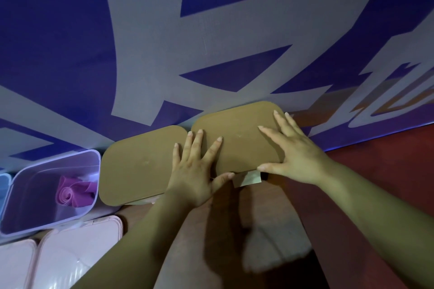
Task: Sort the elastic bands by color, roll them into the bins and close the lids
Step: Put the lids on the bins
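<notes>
Blue-grey wall [141, 30] behind; tan lid [239, 134] lies under splayed fingers [215, 148] of left hand [195, 171] and right hand [296, 155].

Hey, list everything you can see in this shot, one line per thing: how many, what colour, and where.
Tan lids: 2, tan-brown, side by side against the banner; right lid under the hands, left lid beside it.
Open bin: 1, clear lilac, left of the tan lids.
Elastic band: at least 1, purple, partly rolled, inside the open bin.
Pink lids: 2, pale pink, bottom left.
Blue bin: 1, pale blue, only an edge at far left.
Paper tag: 1, pale, at the right lid's front edge.
Banner: 1, blue and grey, behind the bins.
Left hand: fingers spread flat across the seam between the tan lids.
Right hand: fingers spread flat on the right lid's right end.
</notes>
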Motion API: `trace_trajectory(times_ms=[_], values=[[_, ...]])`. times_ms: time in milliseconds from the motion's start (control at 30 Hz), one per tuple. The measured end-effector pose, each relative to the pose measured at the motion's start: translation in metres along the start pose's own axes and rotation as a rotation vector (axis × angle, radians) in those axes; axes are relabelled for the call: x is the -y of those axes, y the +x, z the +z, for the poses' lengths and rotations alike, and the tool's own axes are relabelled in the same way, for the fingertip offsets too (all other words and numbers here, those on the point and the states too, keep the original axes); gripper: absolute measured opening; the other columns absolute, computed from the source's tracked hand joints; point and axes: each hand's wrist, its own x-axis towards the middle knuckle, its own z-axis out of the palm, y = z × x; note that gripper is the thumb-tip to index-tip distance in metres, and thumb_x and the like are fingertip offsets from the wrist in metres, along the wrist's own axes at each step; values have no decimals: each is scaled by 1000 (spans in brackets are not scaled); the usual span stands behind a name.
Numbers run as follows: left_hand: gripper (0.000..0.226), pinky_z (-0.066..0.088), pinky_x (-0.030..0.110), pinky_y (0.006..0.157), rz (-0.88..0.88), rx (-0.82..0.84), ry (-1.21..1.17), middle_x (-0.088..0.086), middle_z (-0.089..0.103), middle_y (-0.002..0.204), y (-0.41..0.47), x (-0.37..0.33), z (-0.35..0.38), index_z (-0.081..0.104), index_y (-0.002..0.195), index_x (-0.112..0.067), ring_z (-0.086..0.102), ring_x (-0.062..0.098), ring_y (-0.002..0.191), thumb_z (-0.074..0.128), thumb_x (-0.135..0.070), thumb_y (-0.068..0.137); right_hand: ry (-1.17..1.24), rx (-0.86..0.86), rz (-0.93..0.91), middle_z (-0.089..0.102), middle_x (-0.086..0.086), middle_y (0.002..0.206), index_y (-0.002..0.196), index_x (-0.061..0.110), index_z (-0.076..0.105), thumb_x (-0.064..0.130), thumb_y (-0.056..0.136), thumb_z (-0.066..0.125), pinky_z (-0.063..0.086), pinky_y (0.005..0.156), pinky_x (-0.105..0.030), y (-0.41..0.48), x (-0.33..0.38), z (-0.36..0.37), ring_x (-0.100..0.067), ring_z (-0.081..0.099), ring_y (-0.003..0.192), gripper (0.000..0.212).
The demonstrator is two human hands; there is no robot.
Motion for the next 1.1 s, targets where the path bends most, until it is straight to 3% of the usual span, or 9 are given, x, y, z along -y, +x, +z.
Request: trace_trajectory(times_ms=[533, 767, 1100], values=[[74, -1, 57, 120, -13, 75, 69, 2, -11, 165, 3, 8, 4, -14, 151, -46, -15, 24, 151, 8, -78, 88, -148, 83, -2, -30, 10, 159, 151, 49, 2, 80, 73, 53, 24, 115, -49, 11, -2, -1, -11, -32, 145, 99], [75, -3, 54, 120, -20, 108, 48, 1, -9, 165, 6, 7, -4, -8, 151, -48, -15, 22, 151, 10, -80, 86, -100, 35, 17, -22, 10, 162, 152, 47, 9, 68, 92, 35, 18, 119, -47, 15, -6, 3, -8, -27, 146, 69], [74, -3, 54, 120, -20, 100, 66, 0, -9, 165, 5, 9, 0, -9, 151, -49, -15, 22, 151, 10, -80, 87, -117, 22, 40, -21, 8, 162, 154, 40, 6, 65, 94, 35, 15, 119, -43, 14, -3, 9, -10, -24, 147, 72]])
